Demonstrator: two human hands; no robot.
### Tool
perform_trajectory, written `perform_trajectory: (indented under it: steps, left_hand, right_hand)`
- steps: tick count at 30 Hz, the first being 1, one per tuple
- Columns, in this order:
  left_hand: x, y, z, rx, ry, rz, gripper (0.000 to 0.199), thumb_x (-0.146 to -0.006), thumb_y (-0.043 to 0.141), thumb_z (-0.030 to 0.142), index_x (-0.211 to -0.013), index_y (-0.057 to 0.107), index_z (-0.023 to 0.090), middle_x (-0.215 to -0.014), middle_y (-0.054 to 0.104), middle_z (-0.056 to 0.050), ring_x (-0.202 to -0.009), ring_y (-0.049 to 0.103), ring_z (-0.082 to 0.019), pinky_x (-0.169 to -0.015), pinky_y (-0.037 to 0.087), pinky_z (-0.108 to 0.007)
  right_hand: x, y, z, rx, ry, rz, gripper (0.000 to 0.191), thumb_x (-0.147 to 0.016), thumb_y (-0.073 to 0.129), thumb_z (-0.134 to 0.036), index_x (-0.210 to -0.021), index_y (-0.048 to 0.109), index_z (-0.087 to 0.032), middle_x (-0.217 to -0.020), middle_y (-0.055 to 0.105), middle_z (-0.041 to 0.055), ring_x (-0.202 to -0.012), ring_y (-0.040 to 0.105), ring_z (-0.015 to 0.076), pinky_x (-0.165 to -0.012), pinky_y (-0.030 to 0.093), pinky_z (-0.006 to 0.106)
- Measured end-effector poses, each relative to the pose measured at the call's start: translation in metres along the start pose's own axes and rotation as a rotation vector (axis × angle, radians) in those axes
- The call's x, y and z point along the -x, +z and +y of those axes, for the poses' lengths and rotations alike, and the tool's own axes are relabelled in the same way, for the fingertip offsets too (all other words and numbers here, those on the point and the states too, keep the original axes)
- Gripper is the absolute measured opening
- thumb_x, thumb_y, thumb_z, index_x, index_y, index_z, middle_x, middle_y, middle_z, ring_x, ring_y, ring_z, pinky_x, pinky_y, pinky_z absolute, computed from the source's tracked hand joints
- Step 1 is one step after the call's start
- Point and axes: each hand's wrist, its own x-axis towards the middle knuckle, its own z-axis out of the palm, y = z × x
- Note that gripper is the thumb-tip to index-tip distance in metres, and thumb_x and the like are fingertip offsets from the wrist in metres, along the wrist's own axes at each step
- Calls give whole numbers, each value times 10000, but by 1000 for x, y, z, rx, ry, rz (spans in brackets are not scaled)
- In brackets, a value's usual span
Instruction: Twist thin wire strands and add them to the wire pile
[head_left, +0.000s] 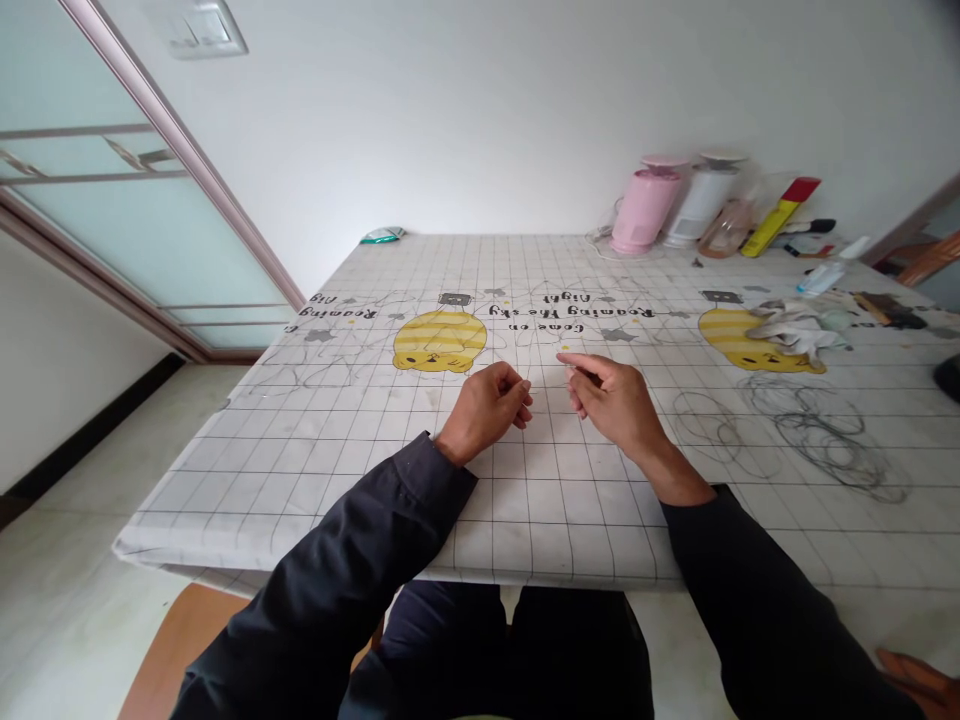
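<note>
My left hand (491,405) is over the checked tablecloth (360,500), its thumb and fingers pressed together; whatever it may hold is too small to make out. To its right, my right hand (609,398) has its index finger pointing left and its thumb against the curled fingers; anything between them is too fine to tell. The fingertips of the two hands are a short gap apart. Beyond my left hand a yellow striped bear print (440,340) shows on the cloth. Loops of thin dark wire (825,435) lie to the right of my right hand.
Along the wall stand a pink cylinder (645,210), a white cylinder (701,205), a brownish bottle (726,228) and a yellow-red box (780,218). A crumpled cloth (799,328) and a clear bottle (829,270) lie at the right. A green packet (383,235) rests at the far left corner.
</note>
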Motion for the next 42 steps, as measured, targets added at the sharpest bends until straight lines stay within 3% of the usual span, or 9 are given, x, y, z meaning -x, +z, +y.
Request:
perform_trajectory:
  steps: [5, 10, 15, 17, 20, 24, 30, 36, 42]
  left_hand:
    - [1, 2, 0, -179, -18, 23, 184, -1019, 643, 188, -840, 601, 189, -785, 753, -35, -579, 713, -138, -527, 523, -246]
    - [-2, 0, -6, -263, -44, 51, 202, -1025, 667, 311, -866, 617, 197, -763, 733, -14, -555, 664, -141, -529, 480, -266]
    - [6, 4, -6, -484, 219, 128, 460, -1056, 637, 403, -664, 500, 205, -611, 582, 13, -562, 499, -118, -584, 355, -288]
    - [15, 11, -7, -536, 383, 28, 468, -1072, 610, 400, -666, 481, 205, -596, 535, 26, -562, 435, -113, -586, 307, -297]
    - [26, 24, -13, -593, 585, -235, 409, -1095, 562, 369, -726, 518, 200, -644, 566, 22, -581, 453, -118, -590, 291, -307]
    - [34, 35, -20, -679, 676, -410, 391, -1126, 515, 380, -786, 565, 192, -719, 636, -7, -637, 553, -141, -602, 314, -319]
    - [33, 36, -20, -764, 653, -407, 408, -1139, 504, 404, -804, 592, 189, -739, 680, -29, -658, 620, -159, -593, 334, -317]
    - [32, 34, -19, -803, 667, -414, 400, -1147, 495, 407, -833, 606, 186, -723, 689, -29, -640, 627, -163, -584, 326, -323]
    - [31, 34, -18, -811, 672, -404, 388, -1150, 485, 392, -842, 604, 186, -714, 680, -25, -636, 615, -165, -590, 329, -328]
  right_hand:
    - [2, 4, -4, 45, -8, 19, 314, -1018, 656, -352, -1240, 825, -208, -821, 730, 43, -587, 636, 158, -531, 536, 307]
    - [2, 7, -3, 138, -11, 38, 291, -999, 642, -320, -1195, 822, -200, -850, 749, 56, -609, 636, 163, -557, 509, 312]
    - [-2, 6, 4, 95, 47, 13, 273, -1009, 642, -352, -1180, 806, -216, -819, 727, 38, -575, 627, 162, -532, 496, 309]
    - [-4, 5, 6, 94, 74, 6, 266, -1007, 643, -361, -1168, 800, -220, -817, 730, 34, -570, 632, 162, -524, 492, 304]
    - [-7, 5, 9, 103, 133, -15, 231, -983, 649, -330, -1129, 787, -216, -781, 730, 23, -562, 637, 160, -528, 495, 291]
    - [-14, 8, 18, 125, 245, -25, 171, -953, 662, -284, -1072, 760, -208, -751, 745, 20, -548, 641, 163, -485, 475, 268]
    - [-38, 19, 33, 149, 332, -48, 91, -942, 683, -222, -1005, 740, -192, -749, 776, 24, -450, 583, 119, -423, 419, 235]
    - [-55, 19, 27, 217, 439, -12, 49, -929, 683, -176, -909, 726, -188, -710, 763, 23, -388, 527, 110, -369, 367, 240]
    - [-59, 20, 25, 322, 410, -23, 110, -1007, 645, -260, -955, 714, -192, -790, 790, 48, -479, 607, 149, -465, 436, 280]
